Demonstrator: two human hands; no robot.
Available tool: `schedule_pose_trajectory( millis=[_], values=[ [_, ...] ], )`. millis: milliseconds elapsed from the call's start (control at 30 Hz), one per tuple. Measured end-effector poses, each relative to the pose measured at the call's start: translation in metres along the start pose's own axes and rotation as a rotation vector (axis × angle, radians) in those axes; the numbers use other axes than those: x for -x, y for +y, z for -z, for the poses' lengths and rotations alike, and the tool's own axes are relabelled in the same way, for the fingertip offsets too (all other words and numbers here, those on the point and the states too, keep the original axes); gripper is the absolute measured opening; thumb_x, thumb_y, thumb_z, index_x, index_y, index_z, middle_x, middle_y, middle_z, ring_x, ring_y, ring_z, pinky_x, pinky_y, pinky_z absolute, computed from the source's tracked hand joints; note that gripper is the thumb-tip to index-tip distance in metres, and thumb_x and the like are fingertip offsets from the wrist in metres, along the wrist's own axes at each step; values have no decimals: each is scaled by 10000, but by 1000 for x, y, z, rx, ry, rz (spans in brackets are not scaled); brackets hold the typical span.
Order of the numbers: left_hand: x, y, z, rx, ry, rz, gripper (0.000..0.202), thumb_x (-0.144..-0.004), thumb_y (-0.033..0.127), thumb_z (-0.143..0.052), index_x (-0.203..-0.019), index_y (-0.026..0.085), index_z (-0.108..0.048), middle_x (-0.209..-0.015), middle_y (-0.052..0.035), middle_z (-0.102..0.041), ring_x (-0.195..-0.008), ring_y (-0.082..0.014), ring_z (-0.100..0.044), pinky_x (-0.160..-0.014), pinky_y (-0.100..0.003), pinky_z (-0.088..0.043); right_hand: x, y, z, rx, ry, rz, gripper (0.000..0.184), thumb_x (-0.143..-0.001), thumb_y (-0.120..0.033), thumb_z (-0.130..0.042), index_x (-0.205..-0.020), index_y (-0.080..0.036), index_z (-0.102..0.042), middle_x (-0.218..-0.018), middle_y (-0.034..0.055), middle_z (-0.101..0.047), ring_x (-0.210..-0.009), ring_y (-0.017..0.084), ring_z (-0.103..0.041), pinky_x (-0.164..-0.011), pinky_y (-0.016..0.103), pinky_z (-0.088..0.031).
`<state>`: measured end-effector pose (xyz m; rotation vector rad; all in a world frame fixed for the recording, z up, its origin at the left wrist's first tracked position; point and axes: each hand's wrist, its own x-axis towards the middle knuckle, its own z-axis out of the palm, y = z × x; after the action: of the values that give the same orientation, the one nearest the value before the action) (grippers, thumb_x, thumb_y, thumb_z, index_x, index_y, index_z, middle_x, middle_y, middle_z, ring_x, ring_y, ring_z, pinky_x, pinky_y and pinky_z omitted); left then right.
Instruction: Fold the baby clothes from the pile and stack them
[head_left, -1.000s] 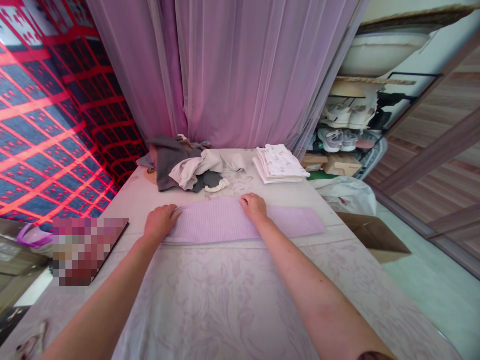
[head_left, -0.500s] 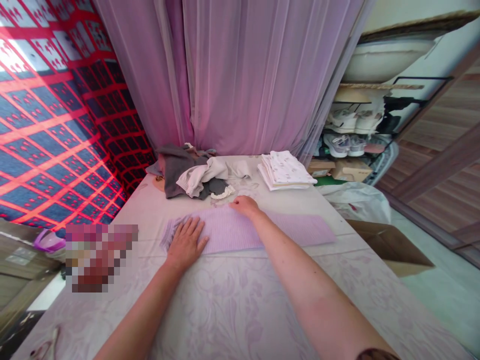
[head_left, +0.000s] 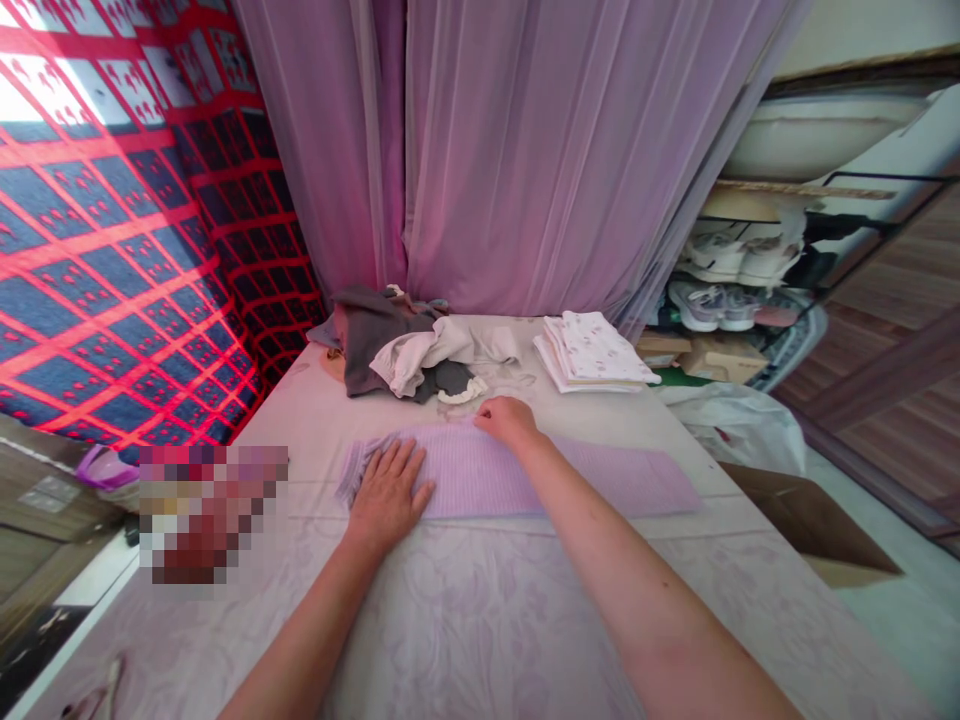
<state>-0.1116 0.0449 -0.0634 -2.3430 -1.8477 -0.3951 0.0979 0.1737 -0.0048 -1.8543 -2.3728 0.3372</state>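
Note:
A lilac ribbed garment [head_left: 465,480] lies in a long, flat strip across the patterned cover, with a gathered end at the left. My left hand [head_left: 388,490] rests palm down on that gathered end, its fingers spread. At the middle of the far edge, my right hand [head_left: 506,418] is closed, thumb and fingers pinching the fabric there. My right forearm crosses over the garment and hides part of it.
Crumpled dark and beige clothes [head_left: 405,350] are heaped at the back left. A stack of folded white cloths [head_left: 592,350] sits back right. Beyond the right edge are an open cardboard box [head_left: 810,520] and a shoe rack [head_left: 735,280]. Curtains [head_left: 525,160] hang behind.
The whole view has shifted, so everything appears slightly farther right. Both hands keep nearly the same places on the lilac garment.

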Motion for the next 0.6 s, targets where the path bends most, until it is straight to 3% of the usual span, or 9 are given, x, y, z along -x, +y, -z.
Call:
schedule_pose_trajectory(
  millis=[200, 400, 600],
  values=[
    [1, 1, 0, 1, 20, 3, 491, -902, 445, -429, -1316, 198, -525, -1440, -91, -451, -1341, -299, -374, -1113, -508, -272, 12, -3, -1, 45, 100, 59, 187, -824, -339, -542, -851, -237, -697, -959, 41, -697, -934, 199, -610, -816, 301, -406],
    [2, 3, 0, -2, 30, 50, 514, -884, 458, -464, -1310, 178, -533, -1474, -126, -394, -1379, -325, -297, -1125, -509, -229, 2, 9, -5, -35, -96, 40, 283, -836, -450, -518, -823, -257, -725, -1008, 30, -687, -948, 205, -596, -769, 290, -424],
    [1, 3, 3, 34, -1, 64, 534, -890, 481, -438, -1328, 183, -515, -1481, -98, -390, -1390, -306, -277, -1140, -500, -197, -17, 8, -19, -156, -82, 23, 249, -782, -497, -599, -806, -303, -754, -1059, 2, -686, -1034, 225, -578, -874, 333, -426]
  ],
)
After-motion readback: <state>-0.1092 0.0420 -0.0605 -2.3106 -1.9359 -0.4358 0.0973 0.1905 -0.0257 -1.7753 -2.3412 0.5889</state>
